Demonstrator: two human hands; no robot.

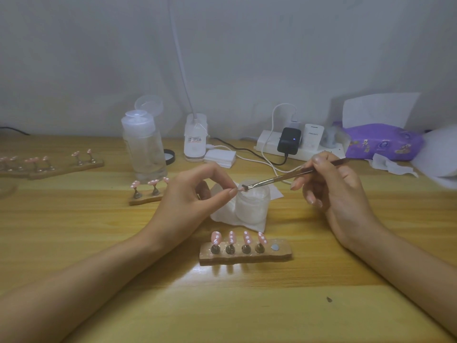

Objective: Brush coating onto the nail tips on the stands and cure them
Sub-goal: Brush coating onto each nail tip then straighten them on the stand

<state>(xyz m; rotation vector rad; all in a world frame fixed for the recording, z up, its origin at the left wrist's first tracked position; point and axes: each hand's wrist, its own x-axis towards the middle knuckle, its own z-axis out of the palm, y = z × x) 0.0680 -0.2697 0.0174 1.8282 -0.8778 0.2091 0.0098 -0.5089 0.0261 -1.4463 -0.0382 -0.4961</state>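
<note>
head view: left hand (195, 191) pinches one pink nail tip (239, 188) between thumb and index, other fingers loosely curled, held just above the open jar (252, 201). right hand (331, 184) grips the brush (277, 179) pen-style, fingers curled round the handle, bristles touching the held tip. so the coating step is in hand on this one piece. near stand (244, 254) sits close to the body on the table (99, 243): four dotted pink tips (231, 237) upright on their pegs, fifth slot (274, 248) bare, magnet showing; my guess is the held tip belongs there. can't tell from here whether those four are already coated. second stand (146, 198), left of the jar, carries at least three tips, partly hidden by the left hand. far stands (61, 167) at the left edge hold more; too blurred to judge their finish. white gooseneck unit (195, 137) at the back may be the curing lamp, not sure. nothing sits under it, so curing looks not yet started for this batch. estimate: early to mid task.
</note>
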